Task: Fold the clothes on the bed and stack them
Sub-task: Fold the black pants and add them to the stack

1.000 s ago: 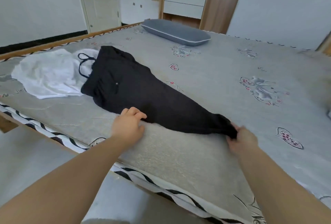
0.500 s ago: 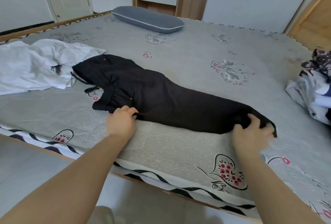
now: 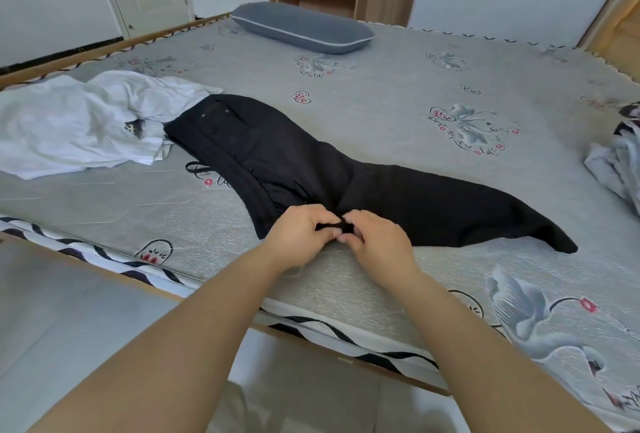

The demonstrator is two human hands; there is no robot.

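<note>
A pair of black trousers point(image 3: 346, 176) lies flat on the bed point(image 3: 398, 93), folded lengthwise, waist at the left, leg end at the right. My left hand point(image 3: 298, 235) and my right hand point(image 3: 377, 242) meet at the trousers' near edge, close to the crotch. Both pinch a small fold of the black cloth between their fingertips. A crumpled white garment point(image 3: 79, 124) lies to the left, its edge touching the trousers' waist.
A grey pillow point(image 3: 301, 27) lies at the far side of the bed. A patterned bundle of clothes point(image 3: 620, 159) sits at the right edge. The near bed edge with a black-and-white trim runs below my hands. Wooden drawers stand behind the bed.
My right hand has let go of the trousers' leg end and moved left to meet my left hand at the near edge. The view has shifted slightly.
</note>
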